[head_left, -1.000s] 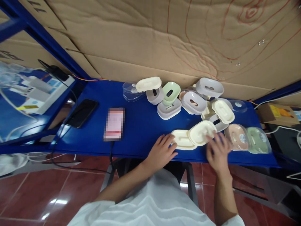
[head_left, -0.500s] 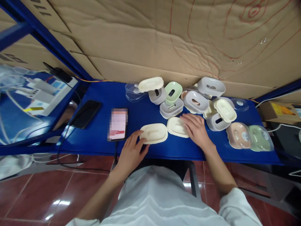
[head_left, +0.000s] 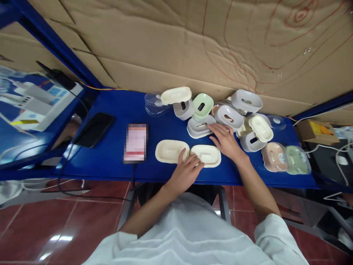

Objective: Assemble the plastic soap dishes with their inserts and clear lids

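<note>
Two cream oval trays lie side by side near the table's front edge, the left one [head_left: 168,151] and the right one [head_left: 211,155]. My left hand [head_left: 186,171] rests with spread fingers where they meet, its fingertips over both. Farther back, my right hand [head_left: 224,141] has its fingers apart at the right edge of a grey dish [head_left: 200,127]; whether it touches the dish is unclear. Behind that dish a green dish [head_left: 203,106] leans tilted. Another grey dish [head_left: 228,117] sits just beyond my right fingers.
A phone [head_left: 135,143] with a blurred screen and a dark phone [head_left: 95,129] lie left on the blue table [head_left: 116,165]. Grey boxes, cream trays and clear lids are piled behind. Lidded pink [head_left: 274,156] and green [head_left: 298,160] boxes stand right. Cardboard [head_left: 154,48] backs the table.
My left hand has moved right, from the left tray to where the trays meet. My right hand has left the right tray and reached back to the grey dish. The right tray now lies straighter.
</note>
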{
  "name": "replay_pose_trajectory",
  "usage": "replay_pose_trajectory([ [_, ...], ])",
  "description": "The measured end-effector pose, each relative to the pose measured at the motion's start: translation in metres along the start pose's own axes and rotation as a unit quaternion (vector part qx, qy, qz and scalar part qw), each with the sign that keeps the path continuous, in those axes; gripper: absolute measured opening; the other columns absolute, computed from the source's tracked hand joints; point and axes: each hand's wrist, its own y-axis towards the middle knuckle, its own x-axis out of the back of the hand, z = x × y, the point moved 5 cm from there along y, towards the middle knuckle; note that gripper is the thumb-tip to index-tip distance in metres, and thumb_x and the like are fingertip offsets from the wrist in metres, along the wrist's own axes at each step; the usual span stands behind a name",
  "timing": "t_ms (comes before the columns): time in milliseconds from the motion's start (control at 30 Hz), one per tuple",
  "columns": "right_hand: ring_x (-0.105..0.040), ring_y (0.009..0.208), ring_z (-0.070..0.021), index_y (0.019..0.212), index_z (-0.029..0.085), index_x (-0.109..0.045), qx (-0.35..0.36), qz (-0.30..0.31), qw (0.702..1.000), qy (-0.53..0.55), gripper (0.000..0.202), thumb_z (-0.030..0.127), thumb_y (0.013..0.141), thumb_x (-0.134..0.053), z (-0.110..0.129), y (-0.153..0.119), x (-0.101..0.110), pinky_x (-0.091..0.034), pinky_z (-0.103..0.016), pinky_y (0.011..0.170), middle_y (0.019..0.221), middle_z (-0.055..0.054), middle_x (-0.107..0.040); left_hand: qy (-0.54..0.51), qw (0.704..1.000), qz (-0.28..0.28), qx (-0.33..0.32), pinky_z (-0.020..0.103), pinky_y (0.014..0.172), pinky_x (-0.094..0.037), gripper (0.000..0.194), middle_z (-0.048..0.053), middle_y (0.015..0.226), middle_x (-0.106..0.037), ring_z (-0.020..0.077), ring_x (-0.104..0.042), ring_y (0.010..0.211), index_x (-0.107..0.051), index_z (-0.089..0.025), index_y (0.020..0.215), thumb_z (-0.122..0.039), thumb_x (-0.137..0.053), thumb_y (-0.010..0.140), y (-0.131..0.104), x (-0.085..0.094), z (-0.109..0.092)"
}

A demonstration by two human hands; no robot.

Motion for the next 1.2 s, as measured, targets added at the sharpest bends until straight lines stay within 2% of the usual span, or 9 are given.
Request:
replay_pose_trajectory([
  [100, -0.062, 0.128, -0.0285, 0.141, 0.023, -0.066, -0.021, -0.002, 1.000, -0.015, 0.037, 0.034, 0.111, -0.049, -0.013, 0.001, -0.007, -0.036, -0.049, 0.114, 0.132, -0.011, -0.072, -0.011, 1.000, -0.003, -0.015, 0.060, 0.132, -0.024, 0.024, 0.004, 0.108, -0.076, 0.0222, -0.069, 0.118, -0.072, -0.023, 0.114, -0.009, -0.057, 0.102, -0.013, 0.000, 0.004],
  [167, -0.066, 0.117, -0.0268, 0.129, 0.024, -0.073, -0.020, -0.021, 1.000, 0.003, 0.031, 0.038, 0.109, -0.054, -0.014, -0.002, -0.004, -0.039, -0.048, 0.112, 0.120, -0.009, -0.074, -0.020, 1.000, -0.007, -0.014, 0.058, 0.132, -0.026, 0.027, 0.005, 0.112, -0.076, 0.0221, -0.069, 0.120, -0.072, -0.024, 0.117, -0.008, -0.058, 0.101, -0.024, 0.004, 0.006],
  [233, -0.066, 0.117, -0.0263, 0.128, 0.025, -0.073, -0.012, -0.046, 0.998, 0.029, 0.029, 0.039, 0.108, -0.058, -0.007, -0.013, 0.004, -0.042, -0.046, 0.110, 0.117, -0.009, -0.073, -0.018, 1.000, -0.019, -0.008, 0.058, 0.132, -0.027, 0.030, 0.006, 0.119, -0.075, 0.0234, -0.068, 0.125, -0.071, -0.025, 0.122, -0.009, -0.059, 0.100, -0.032, 0.009, 0.008],
  [433, -0.069, 0.112, -0.0247, 0.140, 0.028, -0.066, -0.007, -0.104, 0.995, 0.005, 0.038, 0.025, 0.102, -0.068, 0.049, -0.080, 0.022, -0.048, -0.045, 0.108, 0.115, -0.007, -0.075, 0.026, 0.997, -0.063, 0.018, 0.061, 0.127, -0.035, 0.042, 0.014, 0.142, -0.066, 0.0293, -0.061, 0.139, -0.060, -0.027, 0.143, -0.018, -0.064, 0.102, -0.040, 0.019, 0.014],
  [567, -0.070, 0.121, -0.0248, 0.141, 0.024, -0.062, -0.001, -0.051, 0.999, 0.003, 0.038, 0.019, 0.104, -0.065, 0.084, -0.104, 0.007, -0.040, -0.048, 0.116, 0.126, -0.009, -0.077, 0.033, 0.997, -0.063, -0.005, 0.063, 0.129, -0.032, 0.047, 0.016, 0.155, -0.059, 0.0322, -0.052, 0.149, -0.058, -0.029, 0.146, -0.020, -0.068, 0.101, -0.035, 0.022, 0.014],
  [733, -0.069, 0.128, -0.0241, 0.145, 0.027, -0.061, -0.006, -0.039, 0.999, 0.017, 0.039, 0.024, 0.106, -0.065, 0.101, -0.108, -0.008, -0.035, -0.048, 0.119, 0.132, -0.007, -0.077, 0.023, 1.000, -0.002, -0.021, 0.060, 0.134, -0.024, 0.030, 0.009, 0.155, -0.062, 0.0283, -0.055, 0.148, -0.068, -0.027, 0.132, -0.018, -0.062, 0.104, -0.029, 0.027, 0.015],
  [900, -0.071, 0.123, -0.0219, 0.143, 0.025, -0.064, 0.002, -0.036, 0.999, 0.032, 0.038, 0.026, 0.105, -0.066, 0.108, -0.109, -0.015, -0.039, -0.043, 0.116, 0.131, -0.006, -0.078, 0.019, 0.999, -0.014, -0.023, 0.057, 0.135, -0.022, 0.019, 0.005, 0.138, -0.074, 0.0264, -0.063, 0.139, -0.072, -0.024, 0.121, -0.020, -0.064, 0.104, -0.033, 0.031, 0.018],
  [1067, -0.071, 0.126, -0.0201, 0.148, 0.023, -0.061, 0.009, -0.061, 0.996, 0.057, 0.045, 0.018, 0.104, -0.065, 0.108, -0.108, -0.016, -0.041, -0.041, 0.121, 0.134, -0.006, -0.077, 0.023, 0.998, -0.043, -0.027, 0.056, 0.134, -0.028, 0.019, 0.004, 0.131, -0.076, 0.0257, -0.065, 0.133, -0.073, -0.024, 0.119, -0.020, -0.068, 0.101, -0.036, 0.027, 0.021],
  [1200, -0.067, 0.134, -0.0227, 0.154, 0.021, -0.056, 0.016, -0.075, 0.996, 0.049, 0.053, 0.013, 0.102, -0.066, 0.112, -0.113, -0.022, -0.037, -0.045, 0.128, 0.136, -0.006, -0.075, 0.031, 0.997, -0.060, -0.042, 0.055, 0.133, -0.030, 0.018, 0.004, 0.127, -0.077, 0.0257, -0.065, 0.129, -0.074, -0.023, 0.116, -0.019, -0.071, 0.098, -0.037, 0.025, 0.021],
])
